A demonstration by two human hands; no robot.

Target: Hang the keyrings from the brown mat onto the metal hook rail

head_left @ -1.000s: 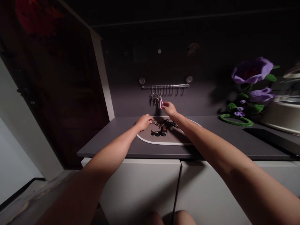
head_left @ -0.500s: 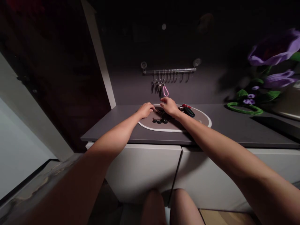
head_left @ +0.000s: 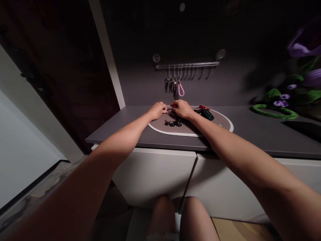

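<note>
An oval brown mat with a white rim [head_left: 173, 133] lies on the dark counter. My left hand [head_left: 158, 110] is at the mat's left back edge, fingers closed around a small part of a metal key bunch [head_left: 171, 113]. Just right of it, my right hand [head_left: 182, 108] has its fingers curled above the mat; what they hold, if anything, is too small to tell. Dark keys or fobs [head_left: 173, 123] lie in front of the hands. A black case [head_left: 207, 114] and a red item [head_left: 204, 107] rest right of my right hand.
Behind the mat, a clear hook rail [head_left: 188, 65] on the wall bears several keys [head_left: 174, 84] and a pink loop [head_left: 181, 89]. Purple flowers [head_left: 281, 101] and a green ring [head_left: 276, 114] stand at the right. White cabinet doors [head_left: 160, 174] are below the counter.
The view has shifted, with the rail higher and the flowers farther right. My right hand's fingers have curled in more, and more of the key bunch shows between my hands.
</note>
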